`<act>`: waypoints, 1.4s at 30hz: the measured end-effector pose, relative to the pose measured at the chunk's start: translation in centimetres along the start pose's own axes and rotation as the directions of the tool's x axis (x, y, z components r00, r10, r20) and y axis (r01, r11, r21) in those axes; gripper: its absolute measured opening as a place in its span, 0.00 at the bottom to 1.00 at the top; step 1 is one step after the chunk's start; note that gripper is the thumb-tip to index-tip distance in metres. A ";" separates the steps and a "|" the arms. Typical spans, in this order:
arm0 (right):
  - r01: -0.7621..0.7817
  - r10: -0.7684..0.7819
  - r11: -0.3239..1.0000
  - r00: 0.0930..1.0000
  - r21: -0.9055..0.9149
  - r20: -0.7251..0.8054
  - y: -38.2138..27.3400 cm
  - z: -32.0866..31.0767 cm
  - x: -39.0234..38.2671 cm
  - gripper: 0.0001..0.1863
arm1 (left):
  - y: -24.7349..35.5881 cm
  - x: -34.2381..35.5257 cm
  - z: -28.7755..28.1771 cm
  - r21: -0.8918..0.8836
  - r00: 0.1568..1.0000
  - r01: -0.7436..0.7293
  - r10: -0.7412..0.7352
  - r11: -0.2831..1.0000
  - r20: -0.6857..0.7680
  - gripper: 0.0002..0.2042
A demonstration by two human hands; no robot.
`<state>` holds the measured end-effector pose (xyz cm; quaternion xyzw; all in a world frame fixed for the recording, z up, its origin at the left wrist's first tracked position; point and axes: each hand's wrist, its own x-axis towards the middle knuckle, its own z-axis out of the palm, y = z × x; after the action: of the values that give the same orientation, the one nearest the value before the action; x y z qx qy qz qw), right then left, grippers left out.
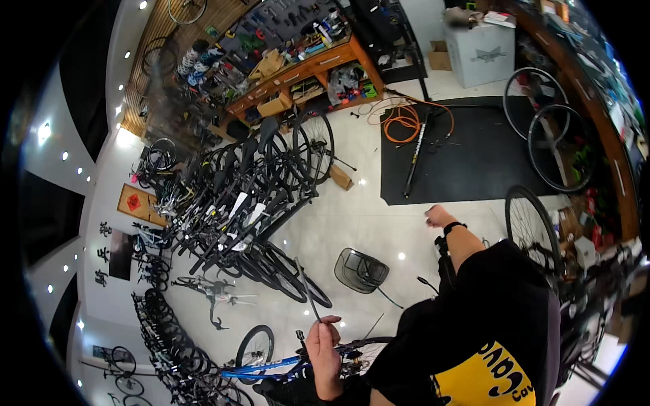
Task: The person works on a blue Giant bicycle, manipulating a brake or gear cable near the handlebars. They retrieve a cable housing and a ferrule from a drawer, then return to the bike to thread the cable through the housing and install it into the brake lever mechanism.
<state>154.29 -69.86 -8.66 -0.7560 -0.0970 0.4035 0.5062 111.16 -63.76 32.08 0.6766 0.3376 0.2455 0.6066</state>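
Left hand (323, 355) in closed grip, right hand (437, 216) outstretched, seemingly loose.

The blue bicycle (271, 369) is largely hidden behind the left hand (323, 355) and the black shirt, its lower part cut off by the picture's edge; tools on the wall board (284, 20) are too small to tell apart; the right hand (437, 216) is blurred

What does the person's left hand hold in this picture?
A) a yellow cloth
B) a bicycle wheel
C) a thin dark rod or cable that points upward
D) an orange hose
C: the left hand grips a thin dark rod or cable rising above the blue bicycle frame.
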 end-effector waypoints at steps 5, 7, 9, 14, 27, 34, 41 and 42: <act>-0.120 0.158 0.968 0.974 0.221 -0.161 -4.5 -5.4 9.8 0.09 | 3.0 14.1 0.7 0.204 0.998 0.035 -0.024 0.978 -0.053 0.16; -0.098 0.176 0.941 0.960 0.325 -0.218 -9.6 -7.8 12.1 0.09 | 4.7 20.0 0.5 0.329 0.994 -0.043 0.074 0.943 -0.084 0.14; -0.106 0.180 0.955 0.950 0.279 -0.254 -12.9 -12.3 15.1 0.12 | 5.2 27.6 0.8 0.410 0.990 -0.111 0.136 0.905 -0.033 0.12; 0.034 0.020 0.987 0.944 0.158 -0.329 -20.9 -18.4 23.4 0.13 | 4.1 46.4 2.6 0.359 0.992 -0.127 0.124 0.925 0.032 0.10; 0.949 -0.974 0.205 0.221 -0.238 0.044 -80.5 -15.5 29.4 0.31 | 8.4 92.4 6.8 0.255 0.940 -0.255 0.177 0.933 0.291 0.09; 0.964 -0.957 -0.255 -0.240 -0.075 0.164 -91.0 -11.5 41.0 0.29 | 6.5 110.3 9.2 0.260 0.925 -0.311 0.228 0.914 0.304 0.08; 0.976 -0.958 -0.219 -0.219 0.020 0.187 -98.7 -11.5 59.0 0.28 | 6.6 129.1 11.0 0.275 0.983 -0.175 0.154 0.946 0.096 0.08; 0.979 -0.960 -0.203 -0.204 0.025 0.192 -100.1 -11.5 61.4 0.28 | 7.2 130.9 11.0 0.339 0.986 -0.165 0.150 0.926 0.069 0.08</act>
<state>228.89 3.25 46.17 -0.4047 -0.7078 -0.0912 0.5718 205.72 27.55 27.48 0.8019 0.3069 0.2164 0.4647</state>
